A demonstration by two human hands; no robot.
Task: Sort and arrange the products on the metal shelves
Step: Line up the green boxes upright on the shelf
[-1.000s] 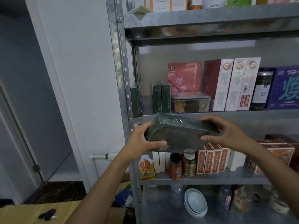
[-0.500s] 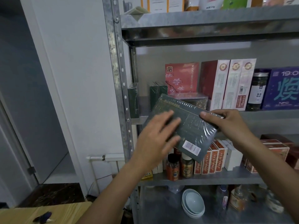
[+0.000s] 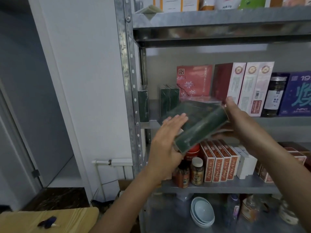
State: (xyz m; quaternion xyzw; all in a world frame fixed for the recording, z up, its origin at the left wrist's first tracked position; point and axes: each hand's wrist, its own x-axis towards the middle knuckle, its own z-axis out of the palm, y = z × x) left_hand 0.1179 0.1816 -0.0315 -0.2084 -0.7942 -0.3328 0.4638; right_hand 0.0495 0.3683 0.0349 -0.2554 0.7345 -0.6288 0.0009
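Note:
I hold a dark green film-wrapped box (image 3: 200, 125) tilted in front of the middle metal shelf (image 3: 286, 121), its near end low at the left. My left hand (image 3: 166, 140) lies with straight fingers flat on the box's upper face and lower end. At the far right end my right hand (image 3: 240, 118) grips the box, thumb up at the corner and fingers underneath. Two matching green boxes (image 3: 169, 100) stand upright on the shelf behind it. A third green box (image 3: 143, 106) stands by the shelf post (image 3: 127, 81).
A pink flowered box (image 3: 193, 81), red-and-white cartons (image 3: 242, 86), a dark jar (image 3: 274, 96) and a purple box (image 3: 297, 93) fill the middle shelf. Below stand red patterned boxes (image 3: 218, 162) and small bottles (image 3: 196, 170). Stacked bowls (image 3: 202, 211) sit lowest. A wooden table (image 3: 50, 219) is at bottom left.
The green box has turned from flat to tilted, its narrow long side now facing me, and has risen toward the middle shelf. My left hand went from gripping its end to lying flat on it.

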